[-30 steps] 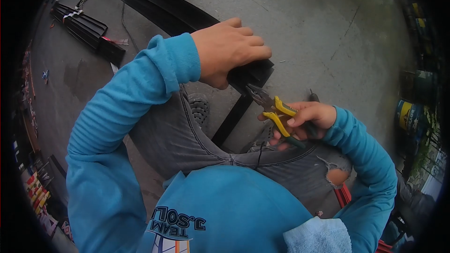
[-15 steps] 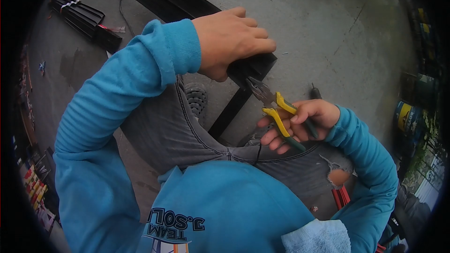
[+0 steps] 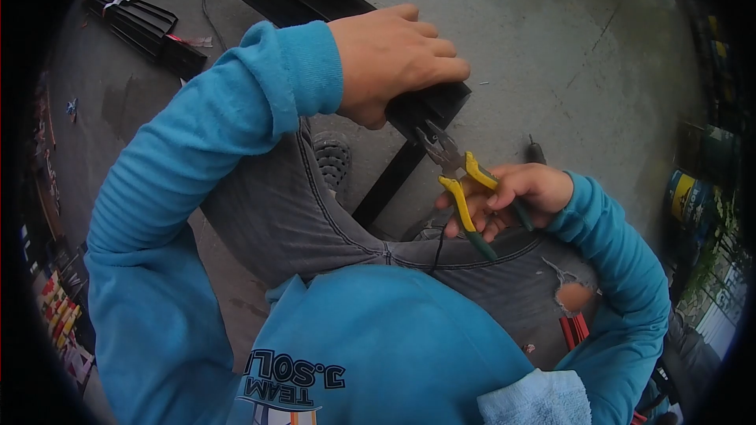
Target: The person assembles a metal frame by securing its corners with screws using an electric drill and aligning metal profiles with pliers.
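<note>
While my left hand (image 3: 405, 63) clamps the black profile (image 3: 425, 107) near its end, here's my right hand (image 3: 526, 194) gripping yellow-handled pliers (image 3: 450, 160) at the edge.

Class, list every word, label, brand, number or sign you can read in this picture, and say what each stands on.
"TEAM": on the blue shirt, upside down in the view.
"J.SOL": also on the shirt, upside down; what follows is lost at a fold.
Lettering on the blue-and-yellow bucket: too blurred to read.
Pliers: no readable marking.
</note>
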Demonstrator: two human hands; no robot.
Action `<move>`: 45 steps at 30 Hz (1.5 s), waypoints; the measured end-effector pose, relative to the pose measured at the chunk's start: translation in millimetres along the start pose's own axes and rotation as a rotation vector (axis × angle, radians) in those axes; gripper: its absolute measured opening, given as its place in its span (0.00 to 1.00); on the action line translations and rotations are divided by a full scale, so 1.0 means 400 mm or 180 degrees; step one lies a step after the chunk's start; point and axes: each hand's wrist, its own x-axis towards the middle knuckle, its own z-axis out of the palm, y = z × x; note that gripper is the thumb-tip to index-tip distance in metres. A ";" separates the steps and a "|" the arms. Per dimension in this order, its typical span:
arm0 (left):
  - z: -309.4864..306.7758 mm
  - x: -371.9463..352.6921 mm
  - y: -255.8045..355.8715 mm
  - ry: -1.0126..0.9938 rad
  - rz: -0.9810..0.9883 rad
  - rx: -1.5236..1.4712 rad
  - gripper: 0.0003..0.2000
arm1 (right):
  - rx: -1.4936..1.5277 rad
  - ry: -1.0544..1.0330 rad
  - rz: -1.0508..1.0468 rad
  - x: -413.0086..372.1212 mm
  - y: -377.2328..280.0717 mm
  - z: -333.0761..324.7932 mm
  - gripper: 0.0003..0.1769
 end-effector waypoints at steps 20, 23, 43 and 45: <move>0.008 0.003 0.000 -0.0083 0.0007 0.0046 0.41 | 0.0816 -0.0013 0.0059 0.021 0.014 0.022 0.14; 0.008 0.003 0.004 -0.0081 0.0023 0.0029 0.41 | 0.0819 0.0015 0.0096 0.024 0.019 0.022 0.13; 0.040 0.003 0.004 -0.0126 0.0122 -0.0031 0.42 | 0.1003 -0.0272 0.0128 0.026 0.030 -0.018 0.23; 0.042 0.003 0.006 -0.0032 0.0135 -0.0017 0.42 | 0.1534 -0.0816 -0.0033 0.023 0.043 -0.041 0.31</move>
